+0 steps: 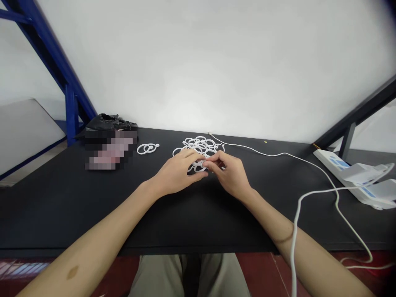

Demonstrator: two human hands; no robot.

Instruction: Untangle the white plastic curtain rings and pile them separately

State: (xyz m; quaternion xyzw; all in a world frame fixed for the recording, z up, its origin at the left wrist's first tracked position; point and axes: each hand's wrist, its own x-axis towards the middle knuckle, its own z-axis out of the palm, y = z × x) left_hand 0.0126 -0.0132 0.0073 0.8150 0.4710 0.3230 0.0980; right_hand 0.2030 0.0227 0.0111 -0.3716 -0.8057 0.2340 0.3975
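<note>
A pile of white plastic curtain rings with small eyelets [200,141] lies on the black table, partly hidden by my hands. My left hand [175,173] curves over the near side of the pile, its thumb below and its fingers above a white ring [199,166]. At that ring's edge, the thumb and forefinger of my right hand [230,173] are pinched together. The fingertips of both hands meet there, so the exact grip is partly covered. Left of the pile, a few more rings [147,149] lie overlapping on the table.
A black plastic bag [108,122] lies at the back left beside a blurred-out patch. From the wall, a white cable [256,152] runs right and loops over my right forearm. White power strips with plugs [355,177] stand on the right. The table's front edge [198,249] is near my lap.
</note>
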